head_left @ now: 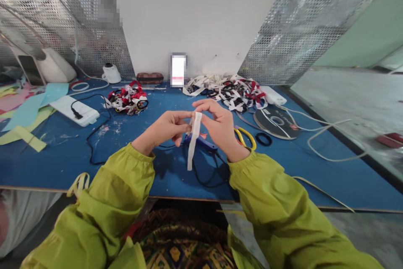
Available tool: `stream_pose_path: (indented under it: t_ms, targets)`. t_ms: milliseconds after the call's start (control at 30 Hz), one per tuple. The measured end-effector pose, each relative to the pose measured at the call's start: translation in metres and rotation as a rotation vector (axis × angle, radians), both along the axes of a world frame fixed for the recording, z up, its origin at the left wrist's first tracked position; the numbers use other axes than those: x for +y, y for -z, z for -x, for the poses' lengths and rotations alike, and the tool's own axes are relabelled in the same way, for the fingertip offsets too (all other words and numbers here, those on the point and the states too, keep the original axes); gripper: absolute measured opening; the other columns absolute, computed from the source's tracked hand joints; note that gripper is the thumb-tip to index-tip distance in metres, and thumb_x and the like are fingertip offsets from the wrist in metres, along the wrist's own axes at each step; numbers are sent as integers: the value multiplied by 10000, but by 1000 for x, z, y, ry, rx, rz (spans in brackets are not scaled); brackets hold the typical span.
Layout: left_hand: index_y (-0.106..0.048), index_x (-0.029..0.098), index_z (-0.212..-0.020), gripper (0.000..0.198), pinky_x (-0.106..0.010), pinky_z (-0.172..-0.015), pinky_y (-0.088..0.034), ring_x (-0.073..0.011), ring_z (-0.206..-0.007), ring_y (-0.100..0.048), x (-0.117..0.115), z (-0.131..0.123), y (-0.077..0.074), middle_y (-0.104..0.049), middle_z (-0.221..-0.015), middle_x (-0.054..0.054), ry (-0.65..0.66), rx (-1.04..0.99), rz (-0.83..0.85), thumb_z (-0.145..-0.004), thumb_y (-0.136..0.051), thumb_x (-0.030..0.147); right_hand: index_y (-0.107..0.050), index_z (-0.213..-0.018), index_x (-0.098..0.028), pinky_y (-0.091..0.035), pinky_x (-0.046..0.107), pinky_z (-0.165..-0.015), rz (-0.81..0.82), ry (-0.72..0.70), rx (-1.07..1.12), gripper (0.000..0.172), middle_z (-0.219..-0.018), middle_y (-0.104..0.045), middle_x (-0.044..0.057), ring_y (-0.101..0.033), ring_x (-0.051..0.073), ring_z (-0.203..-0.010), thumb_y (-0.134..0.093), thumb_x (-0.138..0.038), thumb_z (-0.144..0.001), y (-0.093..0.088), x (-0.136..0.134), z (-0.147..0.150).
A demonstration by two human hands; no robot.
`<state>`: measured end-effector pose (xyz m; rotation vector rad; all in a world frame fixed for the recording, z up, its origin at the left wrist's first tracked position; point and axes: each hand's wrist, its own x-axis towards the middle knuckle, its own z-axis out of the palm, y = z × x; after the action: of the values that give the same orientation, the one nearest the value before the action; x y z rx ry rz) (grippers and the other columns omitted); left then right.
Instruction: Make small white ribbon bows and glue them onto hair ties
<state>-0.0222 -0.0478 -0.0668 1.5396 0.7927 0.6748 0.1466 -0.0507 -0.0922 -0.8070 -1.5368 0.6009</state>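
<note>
A narrow white fabric strip [194,143] hangs down between my two hands above the blue table. My right hand [218,124] pinches its upper end between thumb and fingers. On the other side my left hand [171,126] is closed, its thumb and forefinger together at the strip's edge; a small pale bit shows at the fingertips, too small to name. Behind the strip lies a blue-handled corded tool [206,145], perhaps a glue gun, partly hidden by the strip and my right hand. Yellow-handled scissors [247,137] lie just beyond my right wrist.
A pile of white, black and red strips [234,92] lies at the back, a smaller heap [127,97] to the left. A tape reel [277,123] and black ring [263,139] are at right. A power strip [75,110], cables and coloured paper [30,111] lie left. A lit phone [179,69] stands behind.
</note>
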Motion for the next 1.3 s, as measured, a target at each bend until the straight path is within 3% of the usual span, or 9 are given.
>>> stream_pose_path:
  t_ms: [200, 400, 533, 800, 933, 1067, 1133, 1200, 1300]
  targets:
    - [-631, 130, -1248, 466, -163, -368, -405, -68, -334, -522, -1, -2, 1, -599, -528, 29, -5, 12, -2, -785, -619, 174, -621, -710, -197, -485, 280, -613, 256, -56, 165, 66, -770, -671, 8, -588, 133, -656, -659, -238, -743, 0, 2, 3]
    - [-646, 149, -1226, 401, -160, -364, -391, -64, -356, -552, -2, -4, -1, -672, -676, -21, -13, 44, -23, -872, -552, 312, -631, -700, -186, -434, 247, -550, 283, 0, 177, 59, -657, -627, -22, -530, 103, -576, -670, -223, -724, 1, 2, 4]
    - [-705, 155, -1128, 394, -165, -349, -389, -43, -329, -498, -2, -6, 1, -685, -709, -24, -73, 47, -69, -803, -659, 373, -623, -706, -190, -414, 245, -509, 310, -16, 174, 58, -624, -606, -31, -511, 101, -531, -659, -229, -729, 2, 1, 5]
    - [-717, 149, -1116, 391, -167, -333, -404, -38, -326, -458, -1, -5, 5, -706, -684, -35, 35, 42, -29, -775, -691, 339, -579, -593, -201, -459, 266, -596, 260, 57, 239, 166, -590, -587, -29, -540, 117, -572, -588, -207, -759, -5, 3, 1]
    - [-703, 119, -1137, 429, -163, -324, -387, -39, -324, -454, -3, -5, 0, -713, -660, -48, 98, 38, 66, -754, -710, 310, -533, -547, -193, -451, 263, -580, 437, 43, 351, 174, -547, -528, -40, -518, 105, -533, -592, -239, -703, 3, 13, -3]
    - [-675, 127, -1188, 467, -154, -333, -361, -27, -331, -447, -4, -2, -3, -726, -684, -63, 96, -11, 110, -764, -711, 317, -593, -686, -179, -492, 314, -644, 649, 127, 399, 80, -669, -624, 8, -608, 159, -650, -613, -244, -643, 15, 27, -8]
    - [-664, 139, -1208, 476, -152, -333, -350, -25, -332, -448, -4, 0, -3, -727, -686, -61, 69, -48, 106, -768, -711, 315, -591, -791, -191, -498, 331, -754, 594, 235, 419, 192, -817, -658, 19, -626, 171, -793, -600, -166, -601, 17, 31, -11]
    - [-656, 147, -1219, 477, -149, -330, -335, -22, -326, -443, -4, 1, -2, -726, -676, -57, 36, -95, 107, -774, -707, 310, -596, -880, -203, -474, 355, -873, 414, 301, 371, 311, -960, -667, 30, -618, 180, -925, -570, -111, -584, 16, 30, -12]
    - [-654, 149, -1221, 485, -147, -318, -311, -16, -313, -427, -3, 2, -3, -722, -662, -49, -4, -171, 138, -765, -712, 305, -643, -974, -205, -420, 410, -982, 118, 212, 98, 360, -1060, -683, 57, -604, 212, -1046, -526, -105, -649, 9, 20, -10]
